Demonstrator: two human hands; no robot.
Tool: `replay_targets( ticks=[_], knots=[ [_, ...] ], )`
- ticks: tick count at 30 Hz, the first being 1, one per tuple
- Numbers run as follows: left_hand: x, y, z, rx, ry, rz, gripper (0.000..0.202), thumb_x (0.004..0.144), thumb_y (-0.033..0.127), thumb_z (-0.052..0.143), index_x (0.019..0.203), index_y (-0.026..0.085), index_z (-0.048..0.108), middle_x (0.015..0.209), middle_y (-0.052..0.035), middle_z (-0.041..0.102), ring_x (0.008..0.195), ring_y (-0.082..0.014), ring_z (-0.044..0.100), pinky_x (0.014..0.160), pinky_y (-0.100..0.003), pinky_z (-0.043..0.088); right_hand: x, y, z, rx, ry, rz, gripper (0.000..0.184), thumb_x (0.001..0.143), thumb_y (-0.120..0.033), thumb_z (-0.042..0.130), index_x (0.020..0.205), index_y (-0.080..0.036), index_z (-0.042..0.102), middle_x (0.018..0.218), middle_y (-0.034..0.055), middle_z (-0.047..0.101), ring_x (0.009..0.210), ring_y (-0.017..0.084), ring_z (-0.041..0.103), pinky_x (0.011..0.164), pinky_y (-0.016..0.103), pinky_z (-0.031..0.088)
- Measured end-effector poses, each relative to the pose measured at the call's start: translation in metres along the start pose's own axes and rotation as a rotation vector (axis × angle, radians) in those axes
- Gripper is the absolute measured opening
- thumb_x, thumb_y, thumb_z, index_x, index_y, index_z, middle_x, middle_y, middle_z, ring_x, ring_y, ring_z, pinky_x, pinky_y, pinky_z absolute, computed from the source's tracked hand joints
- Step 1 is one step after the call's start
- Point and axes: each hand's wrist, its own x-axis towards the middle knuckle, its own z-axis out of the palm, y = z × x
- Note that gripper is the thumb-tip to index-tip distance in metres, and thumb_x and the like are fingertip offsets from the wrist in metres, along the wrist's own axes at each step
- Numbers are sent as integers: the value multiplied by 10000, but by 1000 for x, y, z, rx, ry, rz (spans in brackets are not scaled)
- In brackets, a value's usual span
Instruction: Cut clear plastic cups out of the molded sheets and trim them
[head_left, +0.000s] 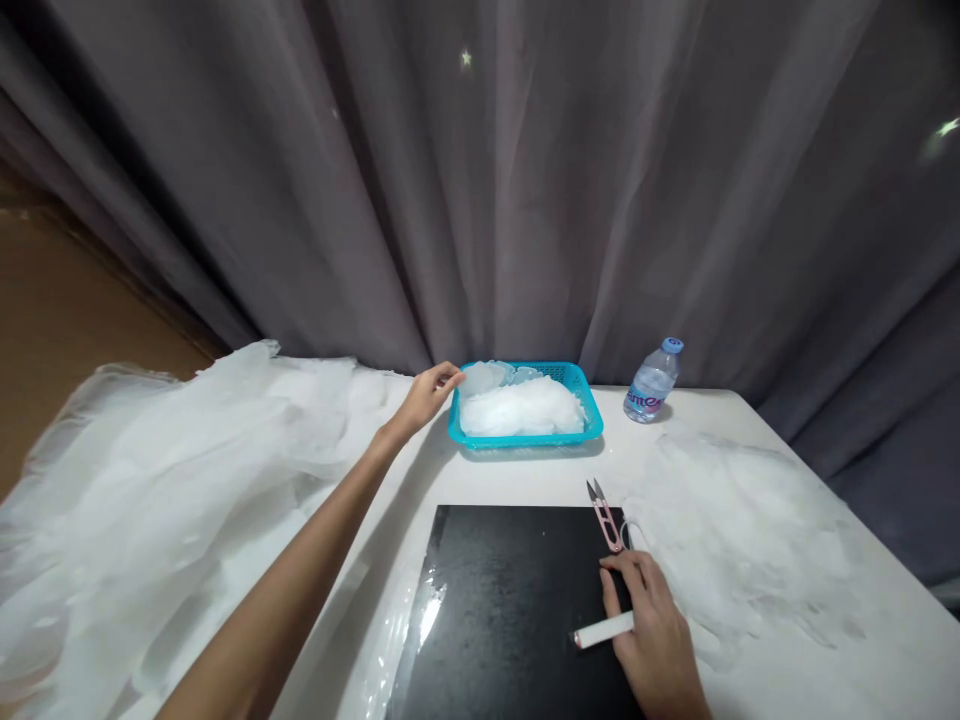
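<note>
A blue plastic basket (pixel 525 440) holds a heap of thin white fabric pieces (pixel 521 405). At its left rim is my left hand (pixel 431 390), its thumb and fingers pinched at the edge of a translucent piece (pixel 486 376). My right hand (pixel 651 625) is closed around a white pen-like stick (pixel 604 631) with a small reddish tip pointing left, above the black board (pixel 510 600). Just past its fingertips lie pink-handled thread snips (pixel 604 515), blades pointing away. A thin white loop (pixel 634 533) shows beside them.
A large pile of sheer white fabric (pixel 187 510) covers the table's left side. Another loose white heap (pixel 750 530) lies on the right. A water bottle (pixel 652 382) stands right of the basket. Grey curtains (pixel 480 200) hang behind the white table (pixel 525 480).
</note>
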Motion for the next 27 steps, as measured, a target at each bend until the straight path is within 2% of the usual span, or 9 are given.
replay_targets(
  ticks=[5, 8, 11, 15, 16, 18, 20, 22, 27],
  knots=[
    [-1, 6, 3, 49, 8, 11, 304, 1024, 387, 627, 1234, 173, 677, 1248, -102, 693, 1077, -256, 692, 942, -449, 586, 0, 2, 2, 19, 10, -2, 213, 1088, -335, 428, 1065, -242, 618, 977, 99, 688, 881, 247, 752, 690, 327, 642],
    [-16, 17, -11, 169, 82, 10, 322, 1003, 428, 577, 1160, 188, 724, 1217, -132, 715, 1188, -353, 652, 1077, -486, 478, 0, 4, 3, 34, 23, -6, 205, 1084, -329, 442, 1067, -240, 626, 981, 100, 689, 889, 247, 749, 725, 334, 641],
    [-46, 24, -46, 313, 147, -11, 405, 977, 450, 527, 1222, 173, 691, 1238, -173, 691, 1212, -395, 612, 1128, -547, 398, -2, 6, 3, 44, 20, -9, 210, 1082, -345, 455, 1069, -235, 633, 986, 99, 688, 895, 248, 743, 740, 341, 633],
    [-112, 22, -108, 524, 214, -79, 443, 936, 511, 538, 1188, 177, 683, 1278, -191, 647, 1303, -440, 518, 1154, -609, 339, -6, 7, 1, 54, 6, -20, 238, 1084, -386, 452, 1067, -238, 637, 982, 102, 684, 904, 263, 731, 762, 372, 618],
    [-131, 19, -120, 701, 257, -119, 480, 953, 546, 492, 1224, 187, 661, 1304, -182, 632, 1303, -439, 512, 1125, -611, 380, -7, 7, -1, 53, -3, -25, 249, 1086, -396, 444, 1066, -239, 636, 982, 102, 684, 908, 267, 729, 772, 383, 615],
    [-166, 13, -137, 792, 324, -197, 540, 951, 560, 493, 1252, 136, 635, 1309, -228, 609, 1296, -499, 483, 1064, -672, 404, -8, 6, -4, 46, -28, -23, 280, 1092, -419, 415, 1067, -244, 632, 997, 103, 686, 924, 274, 727, 775, 395, 611],
    [-193, 6, -144, 837, 347, -234, 482, 975, 545, 457, 1198, 166, 657, 1236, -199, 647, 1214, -475, 543, 1008, -640, 458, -8, 5, -8, 29, -59, -6, 311, 1097, -442, 384, 1070, -250, 628, 1021, 100, 685, 939, 274, 728, 746, 388, 609],
    [-208, 2, -145, 859, 341, -219, 425, 1014, 492, 412, 1152, 189, 677, 1191, -174, 683, 1149, -438, 587, 971, -593, 484, -8, 3, -11, 9, -77, 3, 326, 1099, -454, 368, 1072, -252, 623, 1028, 94, 680, 929, 265, 726, 701, 367, 604],
    [-202, 3, -138, 850, 272, -122, 398, 1043, 400, 379, 1108, 184, 707, 1219, -197, 699, 1187, -440, 585, 990, -588, 446, -7, 1, -15, -41, -62, -34, 322, 1103, -437, 367, 1065, -231, 612, 1018, 88, 661, 912, 252, 705, 719, 361, 588]
  ],
)
